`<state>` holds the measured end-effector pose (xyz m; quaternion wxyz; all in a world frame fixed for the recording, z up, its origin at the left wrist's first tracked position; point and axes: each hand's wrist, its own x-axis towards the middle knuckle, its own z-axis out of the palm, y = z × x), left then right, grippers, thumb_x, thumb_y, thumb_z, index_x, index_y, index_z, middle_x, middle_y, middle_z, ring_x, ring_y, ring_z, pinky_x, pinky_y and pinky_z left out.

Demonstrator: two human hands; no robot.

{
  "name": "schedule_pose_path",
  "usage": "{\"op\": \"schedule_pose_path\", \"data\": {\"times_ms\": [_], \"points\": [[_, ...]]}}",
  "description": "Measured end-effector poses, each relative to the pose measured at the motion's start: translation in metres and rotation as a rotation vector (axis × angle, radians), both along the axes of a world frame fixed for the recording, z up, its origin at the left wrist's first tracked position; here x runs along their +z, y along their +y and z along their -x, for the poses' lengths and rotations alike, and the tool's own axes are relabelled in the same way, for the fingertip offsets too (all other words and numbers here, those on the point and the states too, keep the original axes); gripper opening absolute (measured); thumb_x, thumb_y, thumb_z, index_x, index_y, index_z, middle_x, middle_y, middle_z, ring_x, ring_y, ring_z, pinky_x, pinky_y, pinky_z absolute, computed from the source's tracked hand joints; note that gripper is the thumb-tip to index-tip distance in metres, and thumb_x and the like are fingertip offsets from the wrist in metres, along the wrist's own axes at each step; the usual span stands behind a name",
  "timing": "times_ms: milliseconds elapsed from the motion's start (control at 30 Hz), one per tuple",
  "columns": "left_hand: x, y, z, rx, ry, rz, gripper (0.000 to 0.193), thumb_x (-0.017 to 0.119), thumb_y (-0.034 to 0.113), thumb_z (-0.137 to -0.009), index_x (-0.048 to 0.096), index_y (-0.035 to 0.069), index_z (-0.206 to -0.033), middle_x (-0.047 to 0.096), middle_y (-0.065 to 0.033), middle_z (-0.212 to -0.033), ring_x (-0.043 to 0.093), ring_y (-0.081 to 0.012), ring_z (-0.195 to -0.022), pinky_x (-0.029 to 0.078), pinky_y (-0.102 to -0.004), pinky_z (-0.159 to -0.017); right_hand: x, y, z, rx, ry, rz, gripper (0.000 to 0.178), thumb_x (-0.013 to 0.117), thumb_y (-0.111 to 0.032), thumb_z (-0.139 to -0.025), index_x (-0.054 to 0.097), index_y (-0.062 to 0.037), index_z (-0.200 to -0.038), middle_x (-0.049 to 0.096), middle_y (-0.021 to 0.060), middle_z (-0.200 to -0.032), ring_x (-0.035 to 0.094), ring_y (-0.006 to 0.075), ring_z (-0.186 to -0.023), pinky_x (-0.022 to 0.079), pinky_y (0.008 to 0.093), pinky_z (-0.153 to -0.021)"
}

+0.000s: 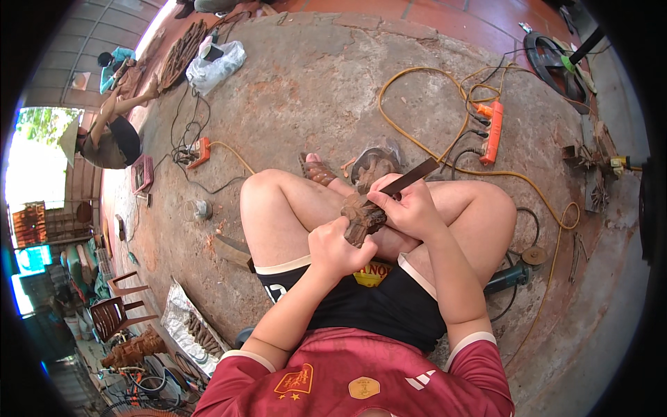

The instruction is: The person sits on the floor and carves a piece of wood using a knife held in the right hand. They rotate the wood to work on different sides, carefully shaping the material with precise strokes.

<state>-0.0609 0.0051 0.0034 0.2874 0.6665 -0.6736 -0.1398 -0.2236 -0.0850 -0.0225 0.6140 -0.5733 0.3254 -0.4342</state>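
Over crossed legs (469, 215) | hands: left hand (339, 249) gripping carved wood (361, 219) | right hand (415, 210) pinching dark flat bar (418, 174) (slantwise)

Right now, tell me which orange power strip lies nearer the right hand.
The right-side strip, with black plugs along it, lies nearer the right hand; the other strip sits left of the left knee.

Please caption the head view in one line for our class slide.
Left hand grips a carved brown piece, right hand holds a flat dark strip, above bent bare legs.
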Motion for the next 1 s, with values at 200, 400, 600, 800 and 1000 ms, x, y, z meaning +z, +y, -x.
{"op": "schedule_pose_path", "data": {"times_ms": [200, 400, 600, 800, 1000], "points": [[-0.0012, 0.0002, -0.0009, -0.002, -0.002, -0.010, 0.035, 0.073, 0.030, -0.062, 0.052, 0.001, -0.059, 0.054, -0.0200, -0.052, 0.058, -0.0401, -0.048, 0.049, -0.0452, -0.048, -0.0011, -0.0016, -0.0005, 0.004, 0.046, 0.195, 0.009, 0.073, 0.000, -0.085, 0.065, 0.0016, -0.088, 0.068, 0.0098, -0.085, 0.063, 0.0145, -0.077, 0.051, 0.0287, -0.070], [-0.0048, 0.0006, -0.0017, -0.001, -0.003, -0.007, 0.036, 0.072, 0.030, -0.061, 0.051, 0.001, -0.059, 0.053, -0.0196, -0.051, 0.057, -0.0398, -0.047, 0.048, -0.0446, -0.047, 0.0028, -0.0014, 0.0007, 0.016, 0.056, 0.220, 0.008, 0.073, 0.000, -0.085, 0.065, 0.0014, -0.087, 0.069, 0.0103, -0.086, 0.064, 0.0159, -0.077, 0.051, 0.0297, -0.069], [-0.0050, 0.0005, -0.0015, -0.005, -0.005, 0.007, 0.036, 0.073, 0.030, -0.061, 0.051, 0.001, -0.059, 0.053, -0.0195, -0.051, 0.057, -0.0397, -0.047, 0.048, -0.0445, -0.047, 0.0024, -0.0007, 0.0006, 0.013, 0.085, 0.254, 0.008, 0.073, -0.001, -0.084, 0.066, 0.0005, -0.087, 0.069, 0.0107, -0.087, 0.064, 0.0178, -0.077, 0.051, 0.0310, -0.070], [-0.0026, 0.0013, -0.0006, 0.000, -0.026, -0.015, 0.036, 0.073, 0.031, -0.061, 0.052, 0.001, -0.060, 0.054, -0.0193, -0.051, 0.058, -0.0395, -0.048, 0.049, -0.0448, -0.047, 0.0070, 0.0001, 0.0026, 0.025, 0.164, 0.320, 0.008, 0.072, -0.005, -0.085, 0.066, -0.0010, -0.087, 0.068, 0.0090, -0.085, 0.063, 0.0202, -0.078, 0.050, 0.0321, -0.070], [-0.0028, 0.0014, 0.0005, -0.002, -0.014, -0.008, 0.036, 0.073, 0.031, -0.061, 0.053, 0.002, -0.060, 0.055, -0.0186, -0.052, 0.059, -0.0387, -0.048, 0.050, -0.0445, -0.047, 0.0076, -0.0005, 0.0029, 0.001, 0.170, 0.424, 0.010, 0.074, -0.009, -0.084, 0.066, -0.0020, -0.085, 0.068, 0.0090, -0.082, 0.062, 0.0234, -0.074, 0.049, 0.0331, -0.068]]}}
